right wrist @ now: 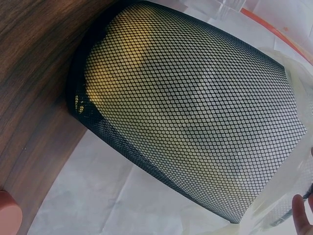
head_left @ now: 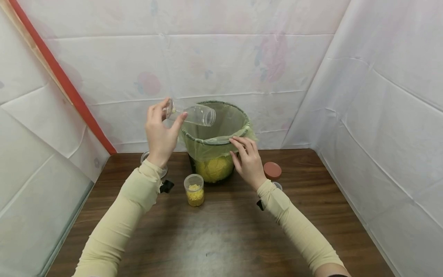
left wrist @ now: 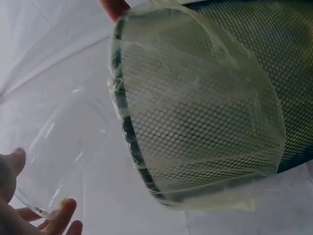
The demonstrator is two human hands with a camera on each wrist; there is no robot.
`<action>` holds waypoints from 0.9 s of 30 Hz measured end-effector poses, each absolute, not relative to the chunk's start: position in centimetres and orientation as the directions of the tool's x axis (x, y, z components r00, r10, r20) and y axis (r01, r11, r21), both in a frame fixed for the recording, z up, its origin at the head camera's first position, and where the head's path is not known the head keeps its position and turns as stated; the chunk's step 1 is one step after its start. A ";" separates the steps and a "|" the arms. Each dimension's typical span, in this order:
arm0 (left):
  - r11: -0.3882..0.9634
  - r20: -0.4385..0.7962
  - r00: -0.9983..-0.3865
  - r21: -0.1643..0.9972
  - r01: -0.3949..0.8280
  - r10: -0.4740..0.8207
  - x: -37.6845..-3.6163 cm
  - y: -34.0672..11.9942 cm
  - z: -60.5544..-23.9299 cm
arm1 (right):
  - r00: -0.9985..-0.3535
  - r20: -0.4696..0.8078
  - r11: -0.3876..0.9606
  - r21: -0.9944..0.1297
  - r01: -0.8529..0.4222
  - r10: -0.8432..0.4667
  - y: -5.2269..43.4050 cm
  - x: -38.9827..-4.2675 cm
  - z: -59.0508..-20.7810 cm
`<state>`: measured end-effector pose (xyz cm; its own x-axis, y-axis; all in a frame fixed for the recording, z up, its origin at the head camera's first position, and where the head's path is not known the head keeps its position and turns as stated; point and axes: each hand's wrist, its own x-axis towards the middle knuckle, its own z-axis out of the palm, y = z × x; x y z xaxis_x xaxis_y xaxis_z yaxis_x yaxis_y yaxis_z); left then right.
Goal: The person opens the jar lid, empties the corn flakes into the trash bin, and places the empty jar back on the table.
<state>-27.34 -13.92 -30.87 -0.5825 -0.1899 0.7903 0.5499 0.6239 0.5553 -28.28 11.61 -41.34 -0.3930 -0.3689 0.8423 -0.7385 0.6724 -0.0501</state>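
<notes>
- The dark brown wooden table point(head_left: 225, 238) carries everything, walled in by white sheeting.
- The black wire-mesh bin lined with a pale green plastic bag point(head_left: 216, 127) stands at the table's far side; yellow material shows through its mesh low down.
- My left hand point(head_left: 160, 132) pinches the empty clear plastic jar point(head_left: 194, 114) by its base, tipped on its side with the open mouth over the bin's rim.
- My right hand point(head_left: 247, 161) rests straight, relaxed fingers on the bag at the bin's near rim, gripping nothing.
- 1 small clear jar holding yellow pieces point(head_left: 194, 190) stands just before the bin.
- A round reddish-brown lid point(head_left: 272, 171) lies beside my right wrist.
</notes>
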 end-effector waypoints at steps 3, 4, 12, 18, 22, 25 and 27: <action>0.633 0.821 -0.553 0.506 0.586 -0.145 -27.5 -13.8 -30.9 | -0.396 0.840 0.672 -0.052 -0.739 -0.370 11.6 -28.3 -41.3; 0.639 0.828 -0.547 0.488 0.594 -0.124 -27.5 -13.8 -31.0 | -0.397 0.840 0.672 -0.053 -0.739 -0.370 11.7 -28.3 -41.3; 0.653 0.828 -0.547 0.482 0.585 -0.122 -27.3 -13.7 -30.7 | -0.382 0.848 0.665 -0.048 -0.746 -0.367 11.6 -28.3 -41.2; 0.647 0.806 -0.566 0.525 0.552 -0.171 -27.1 -13.7 -30.4 | -0.390 0.844 0.666 -0.053 -0.744 -0.369 11.7 -28.3 -41.2; 0.663 0.811 -0.570 0.501 0.556 -0.135 -27.0 -13.7 -30.6 | -0.392 0.840 0.668 -0.048 -0.743 -0.375 11.7 -28.2 -41.3; 0.669 0.811 -0.571 0.495 0.555 -0.126 -26.8 -13.8 -30.7 | -0.385 0.844 0.665 -0.047 -0.746 -0.373 11.7 -28.2 -41.3; 0.674 0.810 -0.573 0.492 0.551 -0.123 -26.8 -13.8 -30.6 | -0.382 0.846 0.663 -0.048 -0.747 -0.371 11.7 -28.1 -41.2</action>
<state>-26.75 -13.81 -30.59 -0.5728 -0.1227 0.8104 0.5512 0.6741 0.4917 -28.14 11.74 -41.24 -0.3825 -0.3707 0.8464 -0.7474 0.6627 -0.0475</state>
